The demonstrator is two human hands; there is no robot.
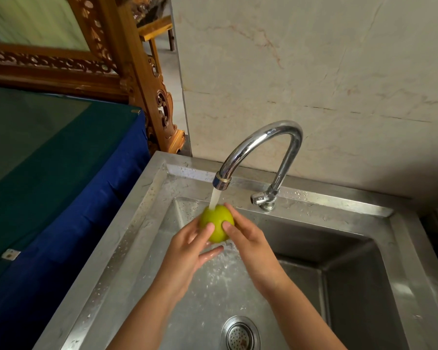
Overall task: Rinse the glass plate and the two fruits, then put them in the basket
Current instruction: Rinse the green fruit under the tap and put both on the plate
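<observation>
— Where are you in this?

— Rinsing a fruit. Nearest me is the drain strainer (240, 334) in the sink (127, 248) floor, bare wet steel around it. Above that, my left hand (187, 251) cups the green fruit (217, 223) from below and the side, thumb pressed on its front, fingers loosely curled beneath. My right hand (248, 245) grips it from the other side, thumb and fingers wrapped round it.

— And the water?

— The stream from the faucet (261, 150) lands right on top of the fruit. So this one is mid-rinse. The second fruit, the glass plate and the basket are out of view, so I can't tell what's finished; I'd guess the basket step for this fruit is yet to come.

— Room to move?

— Plenty downward and to my right, where the basin drops deeper. The spout sits just above the fruit, so lifting straight up would bump it. On my left, the sink rim, then a blue-draped table (61, 185). Beyond, the marble wall (339, 72).
</observation>
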